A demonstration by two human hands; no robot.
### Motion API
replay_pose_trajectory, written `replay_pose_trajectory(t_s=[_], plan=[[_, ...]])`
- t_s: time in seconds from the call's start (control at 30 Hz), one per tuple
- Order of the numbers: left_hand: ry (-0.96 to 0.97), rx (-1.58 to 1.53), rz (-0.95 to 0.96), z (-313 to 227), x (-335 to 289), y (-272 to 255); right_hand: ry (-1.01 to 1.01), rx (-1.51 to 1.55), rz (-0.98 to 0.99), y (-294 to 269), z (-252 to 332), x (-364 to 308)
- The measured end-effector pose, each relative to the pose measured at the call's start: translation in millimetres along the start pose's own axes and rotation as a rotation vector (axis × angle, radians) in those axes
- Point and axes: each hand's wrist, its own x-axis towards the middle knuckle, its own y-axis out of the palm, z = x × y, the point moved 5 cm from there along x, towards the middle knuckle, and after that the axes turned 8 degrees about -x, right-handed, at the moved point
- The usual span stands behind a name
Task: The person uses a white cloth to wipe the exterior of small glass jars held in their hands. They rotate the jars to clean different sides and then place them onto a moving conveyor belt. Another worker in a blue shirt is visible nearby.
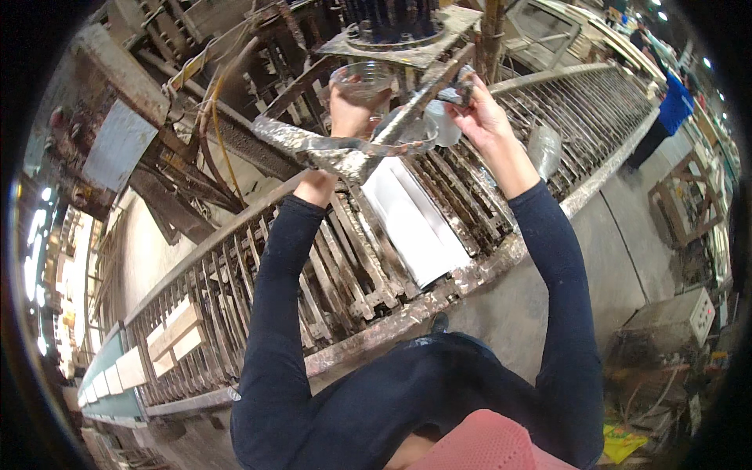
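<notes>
My left hand (356,113) reaches behind a crusted metal bracket (345,159), which hides part of the wrist. Its fingers wrap round a clear round plastic tub (362,81). On the bracket's other side, my right hand (484,119) pinches a dark grey, crumpled piece that looks like a rag (456,95). A translucent cup (445,125) is just below that piece; whether the fingers touch it I cannot tell. Beneath both hands, a white folded sheet (415,227) lies across the slats of the conveyor (356,262).
A dark cylindrical machine part (392,19) stands on a plate above the bracket. A clear plastic container (544,150) lies on the conveyor at right. Wooden pieces (175,333) rest on the left slats. A person in blue (675,106) stands far right, near a wooden frame (683,200).
</notes>
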Motion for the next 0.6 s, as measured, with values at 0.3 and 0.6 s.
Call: replay_pose_trajectory(t_s=[0.3,0.6], plan=[[-0.041,0.158,0.039,16,6,-8,0.053,0.049,-0.056,-3,-1,1],[-0.006,0.117,0.014,14,6,-13,0.085,0.092,-0.042,-4,-2,2]])
